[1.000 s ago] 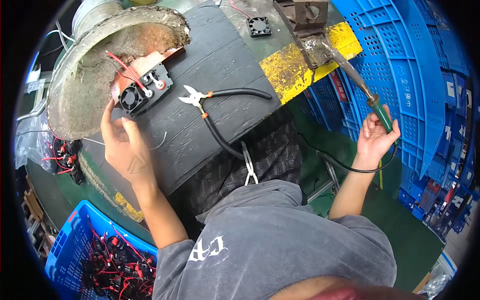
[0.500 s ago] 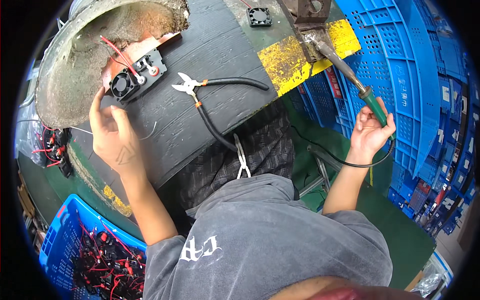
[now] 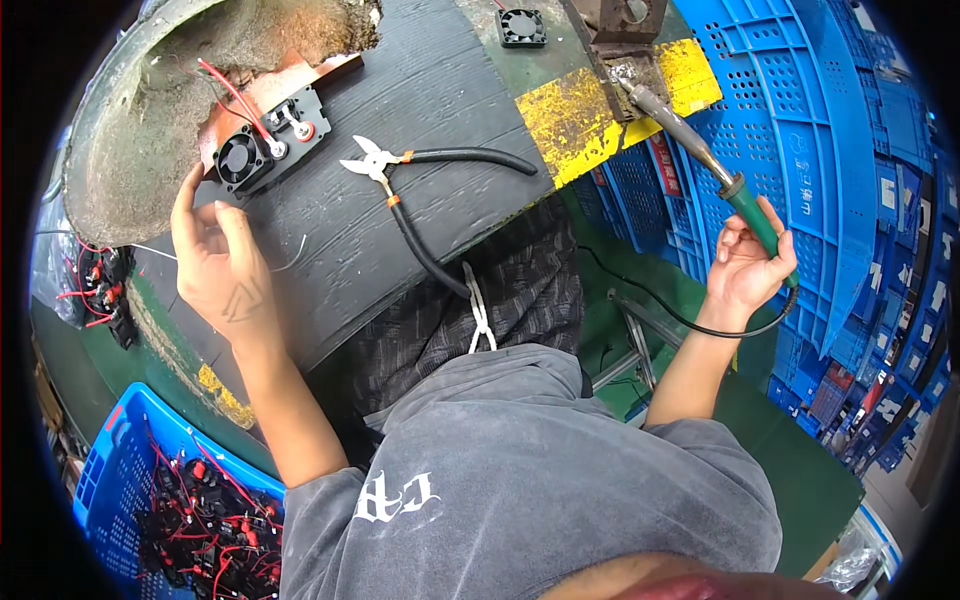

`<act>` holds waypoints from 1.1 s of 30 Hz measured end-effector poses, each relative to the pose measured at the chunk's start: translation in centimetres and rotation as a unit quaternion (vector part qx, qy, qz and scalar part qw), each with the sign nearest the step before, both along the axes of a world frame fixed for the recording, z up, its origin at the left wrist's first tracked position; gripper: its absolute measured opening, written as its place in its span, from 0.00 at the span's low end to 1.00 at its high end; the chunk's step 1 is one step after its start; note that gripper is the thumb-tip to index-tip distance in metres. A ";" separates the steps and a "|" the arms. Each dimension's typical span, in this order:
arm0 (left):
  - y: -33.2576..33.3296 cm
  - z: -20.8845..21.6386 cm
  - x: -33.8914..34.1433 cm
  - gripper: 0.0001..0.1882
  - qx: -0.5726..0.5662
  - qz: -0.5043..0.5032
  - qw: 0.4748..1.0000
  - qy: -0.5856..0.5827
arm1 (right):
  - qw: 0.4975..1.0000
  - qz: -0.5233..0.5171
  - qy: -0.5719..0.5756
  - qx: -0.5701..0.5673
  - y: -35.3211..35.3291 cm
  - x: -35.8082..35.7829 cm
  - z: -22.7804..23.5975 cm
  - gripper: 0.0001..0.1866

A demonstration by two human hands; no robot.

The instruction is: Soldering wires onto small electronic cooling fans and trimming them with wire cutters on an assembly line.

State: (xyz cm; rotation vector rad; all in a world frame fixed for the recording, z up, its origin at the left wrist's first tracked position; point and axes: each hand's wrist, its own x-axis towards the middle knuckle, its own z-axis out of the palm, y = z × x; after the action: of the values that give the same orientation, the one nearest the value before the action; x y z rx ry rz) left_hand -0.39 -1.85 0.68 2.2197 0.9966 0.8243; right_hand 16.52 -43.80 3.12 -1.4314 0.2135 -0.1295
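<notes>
My right hand (image 3: 748, 268) grips the green handle of a soldering iron (image 3: 757, 212). The iron's tip rests at a rusty metal stand (image 3: 625, 50). On the black board, my left hand (image 3: 225, 250) has its index finger stretched to the corner of a small black fan (image 3: 240, 162), with the thumb apart. A thin silvery wire (image 3: 292, 262), which looks like solder, runs through this hand and comes out on both sides; the curled fingers partly hide it. The fan sits on a black plate (image 3: 300, 110) with two terminals and a red wire (image 3: 235, 95), beside a copper-coloured sheet (image 3: 285, 85).
Diagonal cutters (image 3: 400, 180) with black handles lie spread on the board (image 3: 440, 90). A large crusted bowl-shaped shell (image 3: 120, 150) covers the upper left. Another fan (image 3: 521, 28) lies far back. Blue crates (image 3: 780, 90) stand at right; a blue basket (image 3: 105, 470) of wired parts sits lower left.
The view has shifted slightly. My left hand stays by the fan with little change in its fingers. The iron's tip has shifted slightly at the stand.
</notes>
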 end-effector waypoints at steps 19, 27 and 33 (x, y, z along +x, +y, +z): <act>0.4 -0.6 -0.2 0.20 -0.016 -0.002 1.000 -0.013 | 0.998 0.006 -0.031 -0.055 -0.8 -0.6 1.6 0.30; 0.4 -0.3 -0.1 0.21 -0.006 -0.008 1.000 -0.029 | 0.996 0.013 -0.038 -0.079 -1.3 -0.8 2.9 0.30; 0.3 -0.5 -0.2 0.21 -0.014 -0.005 1.000 -0.018 | 0.999 -0.010 -0.048 -0.004 -1.5 0.1 2.5 0.29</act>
State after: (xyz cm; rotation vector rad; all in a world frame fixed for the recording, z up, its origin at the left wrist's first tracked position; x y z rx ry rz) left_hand -0.61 -1.52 0.21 2.1775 0.9725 0.8387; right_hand 16.63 -45.34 5.62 -1.4269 0.1493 -0.2146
